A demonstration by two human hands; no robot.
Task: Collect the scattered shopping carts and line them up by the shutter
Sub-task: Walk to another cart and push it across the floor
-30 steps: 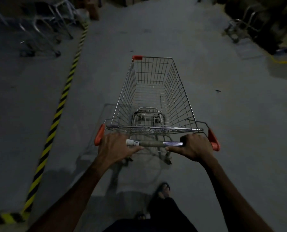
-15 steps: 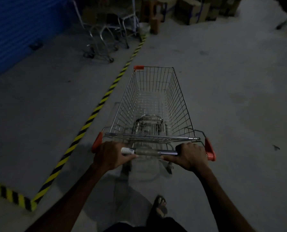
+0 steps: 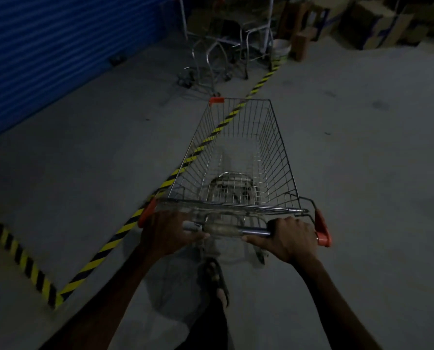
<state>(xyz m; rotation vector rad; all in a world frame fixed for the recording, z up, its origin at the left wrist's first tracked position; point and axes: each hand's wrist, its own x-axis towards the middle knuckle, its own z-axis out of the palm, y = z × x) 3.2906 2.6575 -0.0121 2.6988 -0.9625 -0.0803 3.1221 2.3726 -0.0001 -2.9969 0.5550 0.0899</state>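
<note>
Left hand (image 3: 169, 232): arm reaching forward from the lower left, palm down, fingers (image 3: 198, 236) wrapped over the left end of the handle (image 3: 236, 229), just inside the orange end cap (image 3: 146, 215).

Right hand (image 3: 290, 239): arm reaching forward from the lower right, knuckles up, fingers (image 3: 255, 239) curled shut around the right end of the handle, thumb tucked beneath the bar; a ring shows near the orange cap (image 3: 323, 232) at that end.

Cart (image 3: 238, 157): wire basket, nothing in it, directly ahead of both hands, the bare middle of the handle lying between them. Child-seat flap folded against the rear wall. Orange bumper (image 3: 216, 100) on the front left corner. The basket stands over the tape (image 3: 104, 248), angled slightly left.

Tape: yellow-and-black striped floor line, running diagonally from the lower left under the cart toward the far centre; a second strip meets it at a corner in the lower left.

Shutter (image 3: 59, 51): blue, ribbed, along the upper left, well apart from the cart.

Carts (image 3: 218, 61): metal frames grouped ahead of the cart's front, on the shutter side of the tape; detail lost in the dim light.

Boxes (image 3: 377, 24): cardboard, stacked along the far right.

Bucket (image 3: 281, 48): pale, beside the far end of the tape.

Foot (image 3: 217, 281): in a sandal, on the concrete floor (image 3: 362, 173) behind the cart, between the arms.
</note>
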